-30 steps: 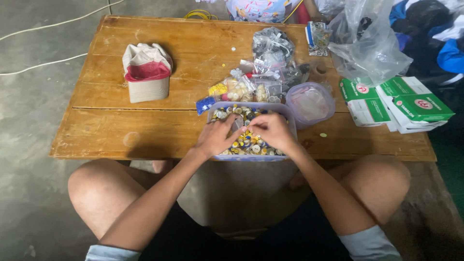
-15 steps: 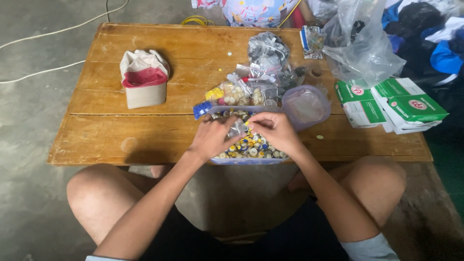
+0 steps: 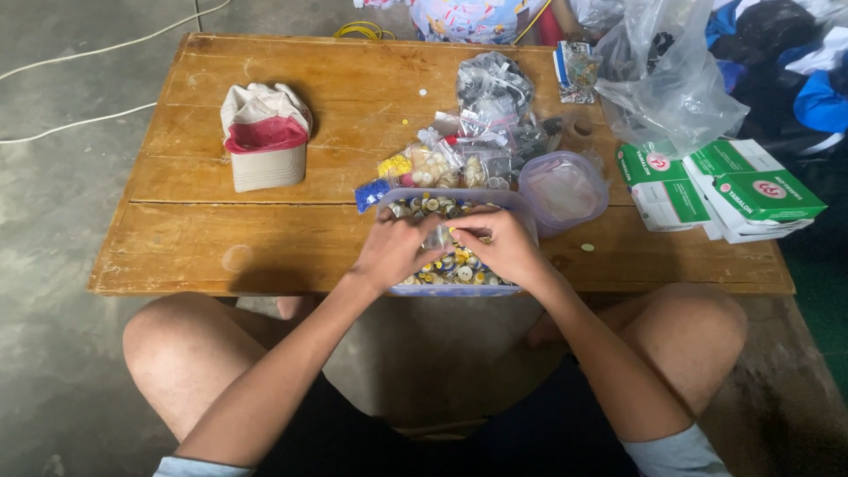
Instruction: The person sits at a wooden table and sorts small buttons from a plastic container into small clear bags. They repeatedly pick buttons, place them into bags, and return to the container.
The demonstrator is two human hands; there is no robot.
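A clear plastic tub [image 3: 511, 202] full of small coloured buttons sits at the near edge of a low wooden table [image 3: 291, 238]. Both hands are over it. My left hand [image 3: 395, 252] and my right hand [image 3: 501, 247] pinch a small clear plastic bag [image 3: 439, 236] between their fingertips, just above the buttons. Behind the tub lies a heap of small bags of buttons [image 3: 459, 159], with a round purple-tinted lid [image 3: 563, 190] to the right.
A red and beige cap [image 3: 264, 135] lies on the left of the table. Green and white boxes [image 3: 733, 187] and a large clear bag [image 3: 667, 79] are at the right. My bare knees frame the near edge. A white cable [image 3: 79, 119] crosses the floor.
The hands have stayed over the tub, drawing closer together with the small bag now pinched between them. The camera has shifted slightly.
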